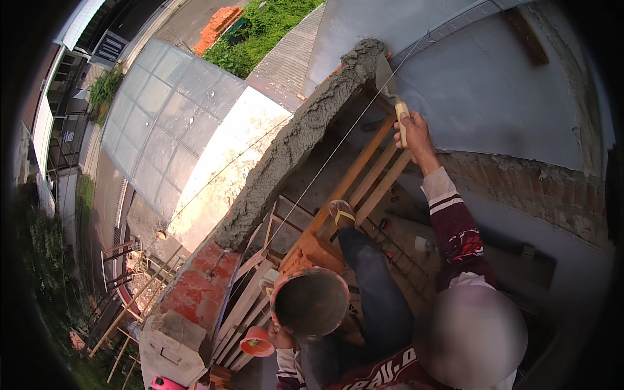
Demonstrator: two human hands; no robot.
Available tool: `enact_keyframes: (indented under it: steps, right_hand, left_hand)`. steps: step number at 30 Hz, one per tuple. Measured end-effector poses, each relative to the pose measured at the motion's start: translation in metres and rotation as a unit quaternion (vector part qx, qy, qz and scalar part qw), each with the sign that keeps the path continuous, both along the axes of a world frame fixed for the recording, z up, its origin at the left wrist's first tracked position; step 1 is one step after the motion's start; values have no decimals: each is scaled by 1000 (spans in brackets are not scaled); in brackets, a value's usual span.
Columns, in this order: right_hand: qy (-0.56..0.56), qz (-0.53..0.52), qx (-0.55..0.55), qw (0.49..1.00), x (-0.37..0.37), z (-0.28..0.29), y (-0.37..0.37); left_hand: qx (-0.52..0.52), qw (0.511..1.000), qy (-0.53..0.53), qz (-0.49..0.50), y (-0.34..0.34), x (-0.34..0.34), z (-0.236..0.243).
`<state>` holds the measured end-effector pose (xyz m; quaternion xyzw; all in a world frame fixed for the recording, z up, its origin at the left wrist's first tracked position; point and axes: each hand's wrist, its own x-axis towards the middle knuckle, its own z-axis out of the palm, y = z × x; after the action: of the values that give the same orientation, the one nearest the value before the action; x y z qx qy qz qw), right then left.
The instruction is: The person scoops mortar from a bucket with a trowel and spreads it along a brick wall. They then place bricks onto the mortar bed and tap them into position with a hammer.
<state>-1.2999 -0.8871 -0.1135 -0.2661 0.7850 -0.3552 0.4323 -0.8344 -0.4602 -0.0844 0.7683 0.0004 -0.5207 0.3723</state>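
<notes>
My right hand is closed round the wooden handle of a trowel. The trowel's metal blade rests against the far end of a thick bed of wet grey mortar along the top of a wall. Low in the picture my left hand grips a round orange bucket at its near left side; the bucket's inside looks dark, with grey residue. Right beside that hand is a small orange pot, and whether the fingers touch it I cannot tell.
A taut string runs beside the mortar. Wooden beams span a drop below, and my sandalled foot stands on one. Bare red brickwork continues the wall nearer me. Loose planks lean next to the bucket. Grey sheet roofing lies right.
</notes>
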Motion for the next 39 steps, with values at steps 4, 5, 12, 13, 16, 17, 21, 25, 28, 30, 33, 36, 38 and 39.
enact_keyframes:
  steps: [4,5,12,13,16,17,21,25,28,30,33,36,38,39]
  right_hand:
    - [5,82,43,996,16,23,84]
    - [-23,98,56,993,25,34,113]
    - [146,499,150,841,70,103,260]
    - [166,546,168,803,77,102,265]
    - [310,558,93,764,114,85,271]
    - [391,542,36,743,125,77,270]
    - [341,553,115,752,158,69,277]
    - [279,529,99,796,159,77,278]
    - [407,421,-7,811,158,80,267]
    - [269,536,36,800,158,83,261]
    - [239,624,119,734,154,90,261]
    - [413,404,-2,816,150,96,267]
    - [329,435,12,838,153,99,272]
    - [317,513,40,797,156,101,277]
  left_hand:
    - [-15,998,-29,-45,-25,-5,-14]
    - [-18,997,-49,-62,-31,-8,-19]
    - [-29,995,17,-95,-106,-59,-62]
    - [-66,990,-11,-127,-119,-68,-62]
    - [-170,973,-6,-157,-152,-98,-45]
    - [-196,965,4,-174,-160,-104,-36]
    - [-280,929,6,-240,-193,-117,-13]
    - [-228,937,-17,-264,-222,-106,-9]
    - [-245,933,27,-261,-235,-98,-4]
    - [-248,932,47,-261,-242,-93,0]
    - [-251,928,53,-269,-247,-88,5]
    - [-253,918,20,-304,-240,-99,7]
    - [-286,898,37,-332,-240,-104,8]
    - [-280,905,59,-316,-242,-107,9]
